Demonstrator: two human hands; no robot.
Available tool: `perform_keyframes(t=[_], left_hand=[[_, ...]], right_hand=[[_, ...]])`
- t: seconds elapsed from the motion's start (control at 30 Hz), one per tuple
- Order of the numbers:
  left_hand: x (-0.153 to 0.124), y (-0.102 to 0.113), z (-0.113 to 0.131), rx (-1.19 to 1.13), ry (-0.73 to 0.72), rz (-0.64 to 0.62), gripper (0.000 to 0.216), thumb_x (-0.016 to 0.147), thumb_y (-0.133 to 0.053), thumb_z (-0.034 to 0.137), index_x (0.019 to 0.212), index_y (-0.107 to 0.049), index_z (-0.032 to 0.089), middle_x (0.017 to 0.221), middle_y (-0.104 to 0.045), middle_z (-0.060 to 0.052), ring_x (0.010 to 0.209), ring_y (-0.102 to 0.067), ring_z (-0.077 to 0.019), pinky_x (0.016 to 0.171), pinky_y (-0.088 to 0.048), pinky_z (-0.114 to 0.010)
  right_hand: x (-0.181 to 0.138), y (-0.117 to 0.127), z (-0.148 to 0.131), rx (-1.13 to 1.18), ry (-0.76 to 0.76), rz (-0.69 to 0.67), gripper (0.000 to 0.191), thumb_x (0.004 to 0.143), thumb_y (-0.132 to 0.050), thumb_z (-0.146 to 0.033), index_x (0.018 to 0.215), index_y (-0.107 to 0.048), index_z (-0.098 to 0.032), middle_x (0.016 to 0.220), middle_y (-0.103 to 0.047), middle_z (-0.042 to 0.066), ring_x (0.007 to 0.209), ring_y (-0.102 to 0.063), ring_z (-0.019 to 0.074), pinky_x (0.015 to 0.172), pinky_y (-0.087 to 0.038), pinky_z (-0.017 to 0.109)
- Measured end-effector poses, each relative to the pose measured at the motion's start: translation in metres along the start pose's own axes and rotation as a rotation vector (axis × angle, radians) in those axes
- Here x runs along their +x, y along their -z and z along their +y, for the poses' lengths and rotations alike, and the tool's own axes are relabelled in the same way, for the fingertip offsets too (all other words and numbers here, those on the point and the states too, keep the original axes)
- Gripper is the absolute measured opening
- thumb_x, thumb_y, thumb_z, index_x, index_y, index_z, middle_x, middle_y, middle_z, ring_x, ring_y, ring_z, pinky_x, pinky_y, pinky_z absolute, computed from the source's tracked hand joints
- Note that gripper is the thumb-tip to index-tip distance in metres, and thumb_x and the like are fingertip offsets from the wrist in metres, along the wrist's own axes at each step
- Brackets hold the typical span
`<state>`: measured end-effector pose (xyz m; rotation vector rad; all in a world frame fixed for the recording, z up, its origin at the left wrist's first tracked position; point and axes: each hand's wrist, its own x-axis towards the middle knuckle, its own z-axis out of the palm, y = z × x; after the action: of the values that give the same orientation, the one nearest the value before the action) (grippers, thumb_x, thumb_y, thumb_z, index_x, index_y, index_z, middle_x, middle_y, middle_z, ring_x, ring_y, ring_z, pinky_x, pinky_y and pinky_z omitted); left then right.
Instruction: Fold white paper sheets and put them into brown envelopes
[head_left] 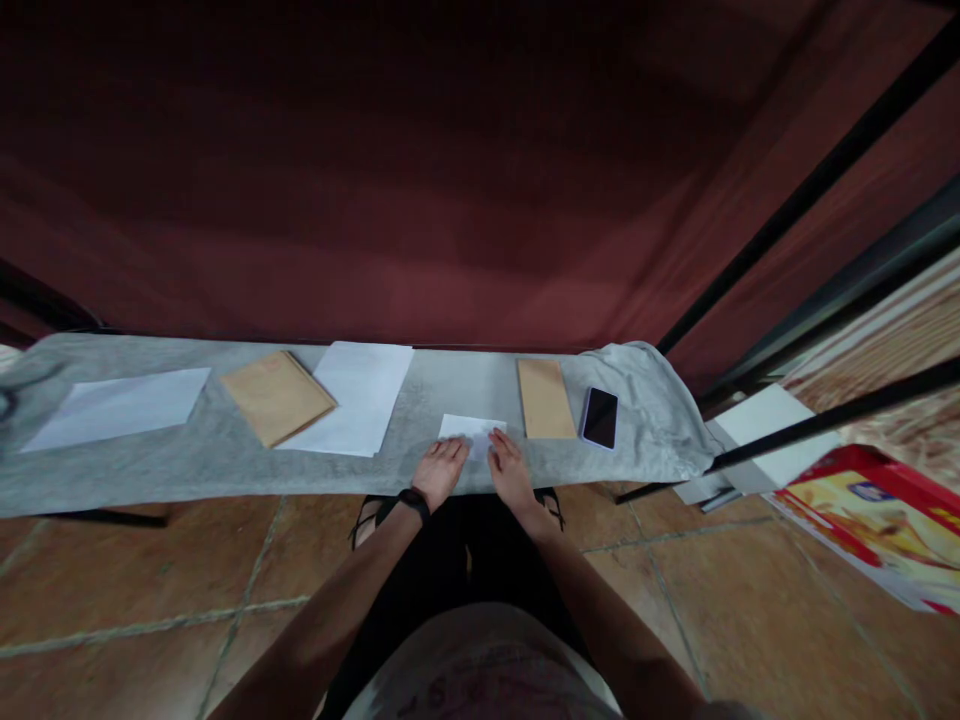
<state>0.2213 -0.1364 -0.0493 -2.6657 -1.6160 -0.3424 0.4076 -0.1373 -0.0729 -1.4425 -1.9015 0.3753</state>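
Observation:
A small white sheet of paper (472,426) lies at the front of the narrow grey-covered table, just ahead of my body. My left hand (441,470), with a dark band at the wrist, rests its outstretched fingers on the paper's left part. On the right part, my right hand (511,470) touches the paper with its fingers extended and the thumb a little apart. The fingertips of both hands lie on top of the sheet, and its near edge is partly hidden between them.
Brown envelopes (277,398) overlap white sheets (371,395) to the left, with another white sheet (120,408) farther left. A brown envelope (547,399) and a phone (601,418) lie at right. Beyond the table's right end sits a red-and-yellow box (877,515).

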Motion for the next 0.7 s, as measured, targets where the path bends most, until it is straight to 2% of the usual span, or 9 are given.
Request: perform_keyframes(t=[0.17, 0.4, 0.53, 0.7], left_hand=[[0.003, -0.002, 0.014, -0.033, 0.007, -0.008, 0.049, 0.094, -0.040, 0.016, 0.141, -0.055, 0.015, 0.149, -0.054, -0.011, 0.140, -0.047, -0.0219, 0.118, -0.036, -0.039], [-0.001, -0.015, 0.034, 0.018, 0.054, -0.043, 0.060, 0.098, -0.035, 0.030, 0.153, -0.035, 0.005, 0.162, -0.033, -0.016, 0.152, -0.025, -0.0262, 0.126, -0.019, -0.046], [-0.004, -0.020, 0.034, 0.022, 0.026, -0.002, 0.062, 0.100, -0.037, 0.034, 0.155, -0.032, 0.008, 0.163, -0.029, -0.017, 0.153, -0.023, -0.0284, 0.125, -0.018, -0.049], [-0.007, -0.021, 0.034, 0.016, 0.030, 0.002, 0.062, 0.101, -0.039, 0.039, 0.156, -0.032, 0.010, 0.163, -0.027, -0.019, 0.152, -0.023, -0.0307, 0.124, -0.019, -0.050]], right_hand=[[-0.004, -0.008, -0.009, -0.209, 0.078, -0.122, 0.043, 0.105, -0.039, -0.030, 0.142, -0.054, -0.014, 0.151, -0.051, 0.012, 0.143, -0.043, 0.0231, 0.120, -0.031, 0.045], [-0.005, -0.008, -0.005, -0.362, 0.070, -0.213, 0.051, 0.107, -0.026, -0.034, 0.152, -0.041, -0.015, 0.159, -0.039, 0.012, 0.149, -0.034, 0.0233, 0.122, -0.023, 0.048], [0.001, -0.003, -0.001, -0.417, 0.086, -0.241, 0.053, 0.106, -0.027, -0.035, 0.155, -0.037, -0.016, 0.161, -0.036, 0.012, 0.150, -0.031, 0.0237, 0.122, -0.019, 0.049], [0.003, 0.004, 0.003, -0.436, 0.080, -0.221, 0.053, 0.104, -0.034, -0.034, 0.152, -0.041, -0.012, 0.159, -0.038, 0.014, 0.148, -0.033, 0.0272, 0.122, -0.021, 0.049]])
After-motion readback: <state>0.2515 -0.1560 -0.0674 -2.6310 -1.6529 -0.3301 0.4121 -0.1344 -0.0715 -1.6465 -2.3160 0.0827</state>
